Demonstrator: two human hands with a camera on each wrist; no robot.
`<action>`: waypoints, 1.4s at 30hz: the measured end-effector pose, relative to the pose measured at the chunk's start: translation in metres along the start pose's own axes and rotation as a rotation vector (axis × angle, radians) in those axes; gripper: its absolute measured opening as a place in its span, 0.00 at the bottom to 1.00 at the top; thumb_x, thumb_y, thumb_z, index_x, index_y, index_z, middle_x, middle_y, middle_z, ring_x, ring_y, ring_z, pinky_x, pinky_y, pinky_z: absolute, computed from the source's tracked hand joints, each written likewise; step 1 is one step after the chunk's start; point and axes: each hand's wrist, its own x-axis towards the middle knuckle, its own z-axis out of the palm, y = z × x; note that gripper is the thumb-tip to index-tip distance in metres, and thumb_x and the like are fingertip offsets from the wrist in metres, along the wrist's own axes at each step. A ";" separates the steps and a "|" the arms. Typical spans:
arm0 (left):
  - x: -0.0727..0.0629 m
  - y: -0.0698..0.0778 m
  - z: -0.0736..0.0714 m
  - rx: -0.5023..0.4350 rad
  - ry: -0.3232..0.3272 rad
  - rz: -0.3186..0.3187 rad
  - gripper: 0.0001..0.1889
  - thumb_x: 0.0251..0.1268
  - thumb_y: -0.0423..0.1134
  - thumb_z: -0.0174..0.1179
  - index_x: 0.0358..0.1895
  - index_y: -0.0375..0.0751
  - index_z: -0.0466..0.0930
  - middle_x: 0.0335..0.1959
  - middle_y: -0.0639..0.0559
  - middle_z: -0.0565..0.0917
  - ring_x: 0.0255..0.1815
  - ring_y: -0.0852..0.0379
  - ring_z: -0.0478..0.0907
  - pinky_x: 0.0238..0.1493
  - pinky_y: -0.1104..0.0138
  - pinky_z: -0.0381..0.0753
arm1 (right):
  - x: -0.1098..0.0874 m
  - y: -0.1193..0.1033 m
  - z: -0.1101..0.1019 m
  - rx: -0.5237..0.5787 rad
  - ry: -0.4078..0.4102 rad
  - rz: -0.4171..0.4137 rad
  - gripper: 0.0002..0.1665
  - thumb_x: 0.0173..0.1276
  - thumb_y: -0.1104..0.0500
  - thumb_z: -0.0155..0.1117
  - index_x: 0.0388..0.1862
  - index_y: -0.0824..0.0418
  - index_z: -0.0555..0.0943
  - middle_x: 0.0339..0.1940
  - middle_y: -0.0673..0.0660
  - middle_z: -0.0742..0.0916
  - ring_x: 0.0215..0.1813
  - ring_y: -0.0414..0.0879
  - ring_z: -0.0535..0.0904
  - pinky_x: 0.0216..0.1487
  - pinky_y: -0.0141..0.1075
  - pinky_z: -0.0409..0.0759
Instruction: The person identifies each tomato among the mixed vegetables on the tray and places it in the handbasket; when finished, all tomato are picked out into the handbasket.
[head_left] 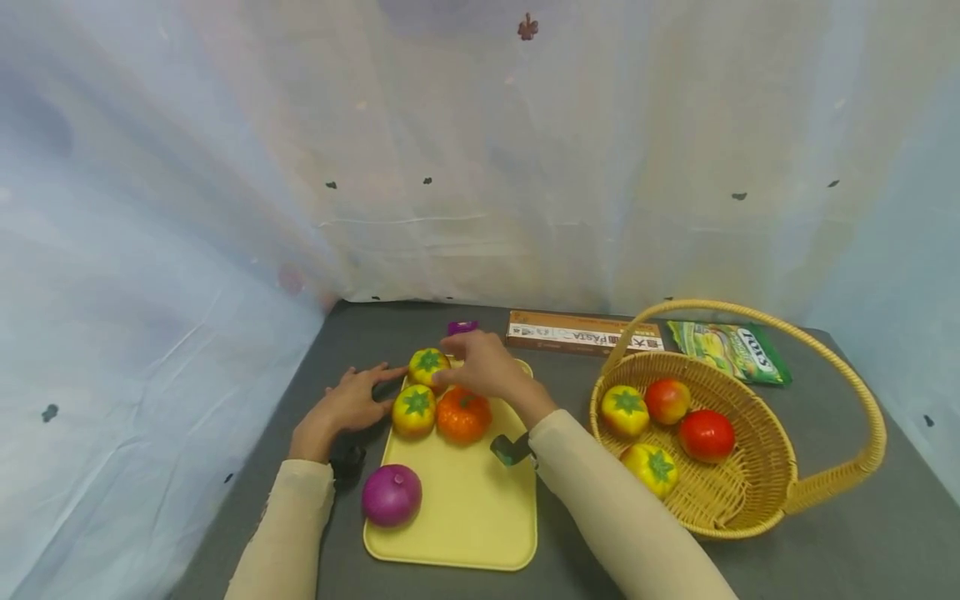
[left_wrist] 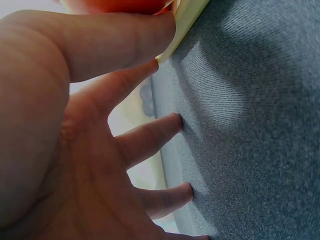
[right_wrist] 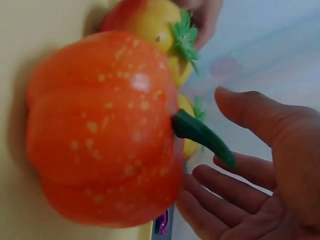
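A yellow tray (head_left: 472, 517) holds two yellow-red persimmons (head_left: 414, 410) with green leaf caps, an orange pumpkin (head_left: 462, 419) and a purple onion (head_left: 392, 496). My left hand (head_left: 351, 408) is spread at the tray's left edge. In the left wrist view, its thumb and index fingertip are at the tray rim (left_wrist: 186, 24), just under a reddish fruit (left_wrist: 120, 5), while other fingertips rest on the grey table. Above the tray's far end, my right hand (head_left: 487, 367) holds nothing; its relaxed fingers are beside the pumpkin's green stem (right_wrist: 205, 137) in the right wrist view.
Right of the tray stands a wicker basket (head_left: 776, 446) with a tall handle, holding persimmons (head_left: 625, 411) and red fruits (head_left: 707, 436). Behind lie a pasta box (head_left: 581, 332), a green packet (head_left: 731, 352) and a small purple packet (head_left: 462, 327). Pale curtains surround the table.
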 end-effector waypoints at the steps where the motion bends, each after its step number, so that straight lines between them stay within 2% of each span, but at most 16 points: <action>1: 0.001 0.000 0.001 -0.001 -0.001 0.003 0.33 0.79 0.49 0.65 0.84 0.59 0.72 0.89 0.33 0.60 0.85 0.12 0.43 0.71 0.11 0.40 | 0.003 0.000 0.001 -0.009 -0.012 0.010 0.38 0.70 0.45 0.81 0.74 0.58 0.83 0.70 0.56 0.89 0.70 0.55 0.86 0.73 0.50 0.84; 9: 0.005 0.001 0.004 -0.010 -0.003 0.033 0.32 0.78 0.45 0.64 0.84 0.55 0.72 0.89 0.34 0.60 0.85 0.11 0.43 0.69 0.10 0.41 | 0.022 0.005 0.007 -0.062 -0.071 -0.002 0.36 0.72 0.47 0.80 0.75 0.59 0.83 0.71 0.58 0.88 0.72 0.56 0.84 0.76 0.50 0.82; 17: 0.009 0.003 0.004 -0.004 -0.001 0.044 0.33 0.78 0.44 0.64 0.83 0.55 0.72 0.88 0.33 0.61 0.84 0.10 0.44 0.68 0.09 0.42 | 0.026 0.011 0.008 -0.060 -0.038 -0.029 0.36 0.75 0.50 0.77 0.78 0.59 0.80 0.70 0.59 0.88 0.67 0.56 0.86 0.72 0.47 0.85; 21: 0.009 0.002 0.004 0.001 -0.008 0.041 0.33 0.78 0.45 0.64 0.84 0.55 0.72 0.88 0.33 0.60 0.85 0.10 0.43 0.69 0.10 0.42 | 0.014 0.005 0.002 0.030 0.034 -0.054 0.37 0.75 0.50 0.77 0.79 0.55 0.79 0.71 0.58 0.87 0.66 0.54 0.88 0.68 0.45 0.88; 26: 0.009 0.000 0.002 -0.002 -0.009 0.039 0.33 0.80 0.47 0.65 0.84 0.58 0.71 0.89 0.34 0.59 0.86 0.11 0.42 0.70 0.10 0.40 | -0.024 -0.012 -0.018 0.200 0.136 -0.089 0.37 0.77 0.49 0.75 0.82 0.50 0.77 0.74 0.55 0.86 0.67 0.53 0.89 0.65 0.46 0.89; 30: 0.009 -0.001 0.003 -0.006 -0.006 0.041 0.33 0.80 0.48 0.65 0.85 0.59 0.70 0.89 0.34 0.58 0.86 0.12 0.42 0.71 0.11 0.39 | -0.067 -0.016 -0.036 0.292 0.200 -0.127 0.35 0.74 0.56 0.76 0.79 0.49 0.80 0.74 0.52 0.85 0.69 0.50 0.87 0.68 0.46 0.88; 34: 0.009 -0.001 0.002 0.002 -0.003 0.038 0.33 0.79 0.48 0.65 0.85 0.58 0.70 0.89 0.34 0.59 0.86 0.12 0.43 0.70 0.11 0.40 | -0.117 -0.003 -0.055 0.283 0.235 -0.178 0.36 0.70 0.62 0.77 0.76 0.51 0.82 0.72 0.53 0.86 0.69 0.50 0.87 0.68 0.44 0.87; 36: 0.008 -0.001 0.001 0.004 -0.002 0.035 0.33 0.79 0.49 0.65 0.85 0.58 0.70 0.89 0.34 0.59 0.86 0.12 0.43 0.70 0.11 0.40 | -0.143 0.007 -0.066 0.257 0.248 -0.173 0.36 0.69 0.63 0.78 0.76 0.52 0.82 0.71 0.54 0.87 0.66 0.52 0.88 0.66 0.43 0.88; 40: 0.006 -0.002 0.000 0.003 0.002 0.038 0.33 0.79 0.48 0.65 0.84 0.58 0.71 0.89 0.33 0.59 0.85 0.11 0.43 0.69 0.10 0.39 | -0.192 0.031 -0.087 0.190 0.292 -0.124 0.34 0.73 0.61 0.77 0.77 0.51 0.80 0.70 0.54 0.87 0.65 0.50 0.89 0.64 0.31 0.86; 42: 0.005 -0.002 -0.001 0.003 0.000 0.039 0.33 0.79 0.48 0.65 0.84 0.58 0.71 0.89 0.33 0.60 0.85 0.10 0.43 0.69 0.10 0.40 | -0.213 0.045 -0.097 0.148 0.326 -0.091 0.33 0.75 0.59 0.76 0.78 0.50 0.80 0.70 0.54 0.87 0.65 0.46 0.89 0.63 0.26 0.85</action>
